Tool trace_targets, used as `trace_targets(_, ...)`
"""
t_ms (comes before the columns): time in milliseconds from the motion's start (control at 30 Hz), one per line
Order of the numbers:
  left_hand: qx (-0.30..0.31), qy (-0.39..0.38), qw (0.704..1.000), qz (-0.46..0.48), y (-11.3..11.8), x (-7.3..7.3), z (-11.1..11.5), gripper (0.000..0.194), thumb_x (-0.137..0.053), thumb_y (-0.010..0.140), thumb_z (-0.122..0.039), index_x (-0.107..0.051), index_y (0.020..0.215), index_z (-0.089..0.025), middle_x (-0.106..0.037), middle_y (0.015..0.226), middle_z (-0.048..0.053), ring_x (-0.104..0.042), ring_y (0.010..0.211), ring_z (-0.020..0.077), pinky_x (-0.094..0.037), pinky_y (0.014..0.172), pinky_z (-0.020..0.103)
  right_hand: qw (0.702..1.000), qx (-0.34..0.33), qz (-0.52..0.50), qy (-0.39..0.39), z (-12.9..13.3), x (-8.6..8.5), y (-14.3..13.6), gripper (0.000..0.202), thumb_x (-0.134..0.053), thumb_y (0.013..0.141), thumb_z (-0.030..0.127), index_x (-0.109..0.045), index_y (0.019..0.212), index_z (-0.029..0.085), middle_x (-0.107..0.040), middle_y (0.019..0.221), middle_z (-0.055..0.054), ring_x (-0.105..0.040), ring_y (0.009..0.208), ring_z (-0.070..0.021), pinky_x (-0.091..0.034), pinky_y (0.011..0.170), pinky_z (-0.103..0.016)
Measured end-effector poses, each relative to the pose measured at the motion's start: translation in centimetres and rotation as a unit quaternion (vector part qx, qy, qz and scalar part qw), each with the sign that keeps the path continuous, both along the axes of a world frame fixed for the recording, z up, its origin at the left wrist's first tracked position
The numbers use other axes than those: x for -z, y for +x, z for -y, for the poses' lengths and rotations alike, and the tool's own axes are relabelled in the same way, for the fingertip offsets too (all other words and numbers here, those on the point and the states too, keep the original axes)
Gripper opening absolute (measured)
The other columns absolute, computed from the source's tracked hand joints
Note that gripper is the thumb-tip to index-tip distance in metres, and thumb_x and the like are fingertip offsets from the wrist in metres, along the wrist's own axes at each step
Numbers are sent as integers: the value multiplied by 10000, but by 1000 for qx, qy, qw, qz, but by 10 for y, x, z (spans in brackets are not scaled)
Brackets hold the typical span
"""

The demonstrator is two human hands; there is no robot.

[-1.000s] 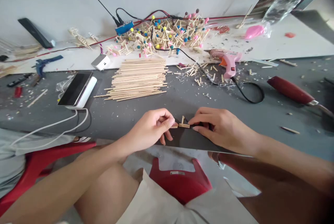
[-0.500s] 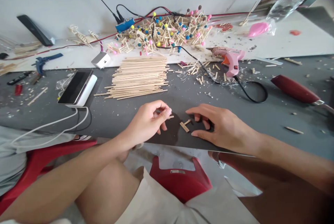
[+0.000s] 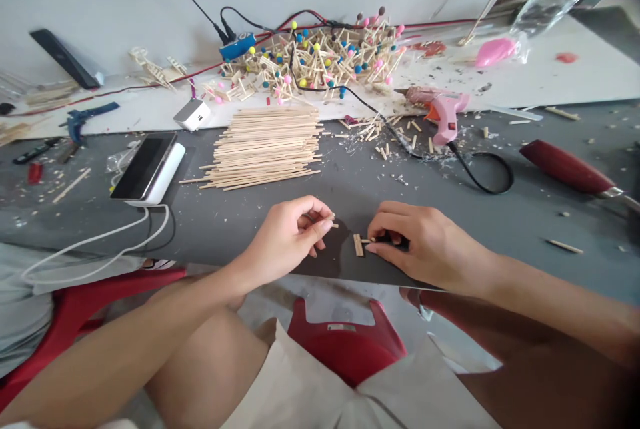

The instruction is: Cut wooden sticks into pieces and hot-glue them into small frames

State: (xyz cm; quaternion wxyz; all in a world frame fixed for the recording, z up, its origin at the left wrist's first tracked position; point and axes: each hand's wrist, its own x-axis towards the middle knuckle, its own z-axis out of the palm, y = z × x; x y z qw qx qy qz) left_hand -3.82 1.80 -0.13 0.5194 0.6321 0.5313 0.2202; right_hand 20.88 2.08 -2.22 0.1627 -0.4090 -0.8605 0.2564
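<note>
My left hand (image 3: 295, 235) is above the front part of the grey table, its thumb and forefinger pinching a short wooden stick (image 3: 335, 225), of which just the tip shows. Right of it, my right hand (image 3: 420, 242) rests at the table edge with thumb and forefinger closed on the stem of a small T-shaped wooden piece (image 3: 358, 245). The crossbar of that piece points toward my left hand, and a gap separates the two. Behind my left hand lies a wide pile of thin wooden sticks (image 3: 270, 149).
A pink glue gun (image 3: 445, 112) with a black cord lies behind my right hand. Stick figures with coloured balls (image 3: 320, 59) are heaped at the wall. A phone (image 3: 145, 167) is at left, a red-handled tool (image 3: 565, 165) at right. A red stool (image 3: 345, 349) stands below.
My right hand has closed on the T-shaped piece, which has turned so its crossbar stands more upright in view. My left hand has shifted slightly right with its stick.
</note>
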Motion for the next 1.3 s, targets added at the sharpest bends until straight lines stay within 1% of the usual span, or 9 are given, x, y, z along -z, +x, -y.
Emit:
trace_targets(133,0,14,1000,-9,0,2,1,215,-635,891,-364,-666,971,-167,-664,755,16,-623,618,109,-530,549,203,1000,1,-20,5,0,-2,1,93,-549,902,176,-619,847,202,-639,877,-15,-562,674,-109,-409,636,-236)
trace_targets(300,15,90,994,-57,4,0,3,192,-656,879,-351,-705,847,-169,-676,749,6,-585,608,94,-490,569,201,999,18,-17,-29,2,-5,2,22,-586,895,217,-605,903,212,-646,756,26,-558,607,-91,-404,579,-212)
trace_targets(467,30,115,990,-74,5,0,2,151,-654,880,-308,-718,858,-174,-695,784,10,-594,638,101,-468,593,209,997,31,-21,-70,2,-5,5,206,-677,836,287,-614,1020,220,-670,780,24,-565,602,-96,-434,566,-214)
trace_targets(633,43,119,989,-78,6,0,2,134,-635,888,-281,-718,876,-176,-701,806,18,-606,662,112,-463,611,216,994,19,-31,-108,1,-4,9,259,-675,819,220,-641,1075,232,-695,828,17,-596,638,-99,-469,594,-214)
trace_targets(767,48,132,986,-85,7,0,1,130,-626,888,-264,-720,878,-174,-702,807,25,-601,658,116,-459,615,222,994,16,-35,-104,0,-2,11,246,-651,829,207,-671,1073,232,-708,835,7,-608,645,-108,-481,597,-223)
trace_targets(933,54,148,984,-83,10,3,2,111,-622,889,-224,-725,880,-183,-718,832,19,-609,686,113,-462,643,220,998,11,-12,-53,1,-2,8,243,-698,817,284,-681,1052,224,-704,836,-4,-603,647,-127,-472,605,-249)
trace_targets(1067,55,145,985,-79,12,5,4,64,-645,865,-185,-708,853,-185,-718,782,-2,-600,646,101,-456,623,211,999,23,-7,-43,2,-2,4,208,-706,822,318,-686,1006,224,-701,826,-11,-609,646,-137,-459,589,-255)
trace_targets(1167,61,151,984,-78,14,6,5,46,-653,852,-164,-689,830,-182,-707,755,-16,-587,626,88,-443,605,197,999,29,-7,-43,3,-2,4,184,-704,823,314,-690,987,231,-700,822,-7,-618,655,-138,-452,588,-252)
trace_targets(1300,70,175,977,-101,16,6,6,74,-629,855,-152,-679,810,-181,-688,752,-10,-570,627,92,-425,604,208,999,33,-9,-34,4,-1,2,142,-699,819,293,-696,946,231,-699,826,-3,-628,675,-133,-445,589,-243)
